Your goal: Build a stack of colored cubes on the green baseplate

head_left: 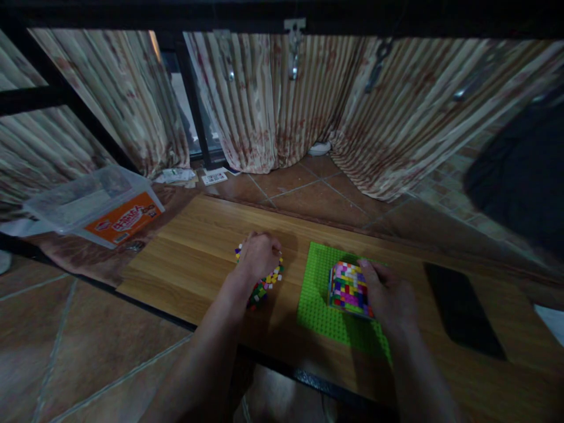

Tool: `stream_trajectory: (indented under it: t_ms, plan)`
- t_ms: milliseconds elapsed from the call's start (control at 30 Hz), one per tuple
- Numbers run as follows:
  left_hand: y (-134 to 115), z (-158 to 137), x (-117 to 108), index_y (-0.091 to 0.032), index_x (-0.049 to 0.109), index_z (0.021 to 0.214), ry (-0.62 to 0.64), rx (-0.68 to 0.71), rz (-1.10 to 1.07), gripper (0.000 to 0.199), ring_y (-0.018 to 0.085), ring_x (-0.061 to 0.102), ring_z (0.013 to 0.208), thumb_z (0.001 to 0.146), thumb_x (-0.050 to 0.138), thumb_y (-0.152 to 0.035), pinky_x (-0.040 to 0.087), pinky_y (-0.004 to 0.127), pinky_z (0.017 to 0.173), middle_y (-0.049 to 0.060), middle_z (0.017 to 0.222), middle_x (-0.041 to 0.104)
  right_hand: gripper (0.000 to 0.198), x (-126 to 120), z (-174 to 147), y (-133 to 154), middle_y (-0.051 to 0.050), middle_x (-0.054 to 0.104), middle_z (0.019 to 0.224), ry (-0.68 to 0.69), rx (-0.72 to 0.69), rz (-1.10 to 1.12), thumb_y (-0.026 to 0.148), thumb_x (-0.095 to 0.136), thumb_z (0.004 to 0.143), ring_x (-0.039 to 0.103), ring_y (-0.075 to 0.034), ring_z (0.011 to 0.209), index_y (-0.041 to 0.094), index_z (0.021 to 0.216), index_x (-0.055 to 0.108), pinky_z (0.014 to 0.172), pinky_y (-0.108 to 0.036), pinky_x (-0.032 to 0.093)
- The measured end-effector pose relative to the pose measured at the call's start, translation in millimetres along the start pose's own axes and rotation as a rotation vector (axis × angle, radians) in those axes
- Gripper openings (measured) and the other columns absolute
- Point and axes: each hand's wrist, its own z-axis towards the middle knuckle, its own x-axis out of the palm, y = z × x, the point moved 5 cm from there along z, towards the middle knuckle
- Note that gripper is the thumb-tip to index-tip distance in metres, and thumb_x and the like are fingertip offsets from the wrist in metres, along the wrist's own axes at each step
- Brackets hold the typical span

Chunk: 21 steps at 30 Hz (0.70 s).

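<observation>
My left hand (259, 255) is over a loose pile of small coloured toy bricks (268, 283) on the wooden table. Its fingers are curled together, and whatever they may hold is hidden. A block built of many-coloured toy bricks (349, 289) stands on a green studded baseplate (319, 294). My right hand (390, 294) grips the right side of this block, with the thumb near its top edge. The other fingers of that hand are mostly out of sight behind it.
A dark flat phone-like slab (462, 308) lies on the table (176, 258) at the right. Beyond the left end stands a clear plastic bin (97, 200) with an orange label. Striped curtains (264, 106) hang behind, and papers (214, 175) lie near them.
</observation>
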Motion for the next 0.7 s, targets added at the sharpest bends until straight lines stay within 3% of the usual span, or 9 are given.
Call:
stream_trajectory:
  t_ms: [500,700]
  plan:
    - [-6.8,0.7,8.6,-0.019,0.073,0.083,-0.02,-0.008,0.081,0.019,0.024,0.063,0.094,0.073,0.057,-0.015,0.046,0.034,0.087,0.008,0.095,0.073,0.046,0.5,-0.2,-0.1,-0.008,0.073,0.08,-0.005,-0.034,0.011,0.056,0.052,0.081,0.066,-0.024,0.072,0.017,0.087,0.075,0.063,-0.032,0.047]
    - [-9.5,2.2,2.2,-0.018,0.071,0.078,-0.07,-0.018,-0.125,0.017,0.019,0.065,0.079,0.079,0.054,-0.016,0.048,0.029,0.077,0.006,0.079,0.072,0.045,-0.9,0.5,-4.4,-0.009,0.073,0.082,-0.049,-0.03,0.07,0.055,0.053,0.081,0.067,-0.026,0.077,0.017,0.09,0.074,0.069,-0.035,0.048]
